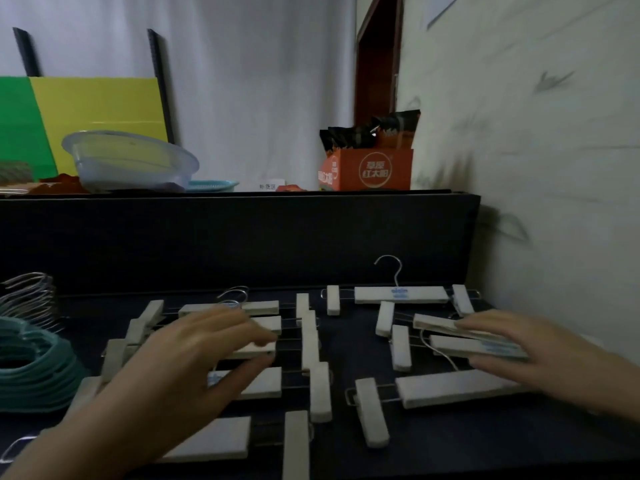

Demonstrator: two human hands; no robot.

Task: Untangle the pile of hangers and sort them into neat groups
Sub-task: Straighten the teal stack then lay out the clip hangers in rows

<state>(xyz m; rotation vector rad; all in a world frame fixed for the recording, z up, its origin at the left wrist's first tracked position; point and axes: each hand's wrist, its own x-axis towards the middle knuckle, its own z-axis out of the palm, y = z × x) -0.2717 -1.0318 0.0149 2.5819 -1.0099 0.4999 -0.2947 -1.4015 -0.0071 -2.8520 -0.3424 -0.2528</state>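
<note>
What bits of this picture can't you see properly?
All in the head view:
- White clip hangers: the left hand and right hand cover parts of the bars they grip.
- Teal hangers and wire hangers: cut off by the left edge, so they can't be counted.
- Shelf label: too small to read.

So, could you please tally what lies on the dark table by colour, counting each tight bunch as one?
White clip hangers: 9
Teal bunch: 1
Silver wire bunch: 1
Total: 11
</note>
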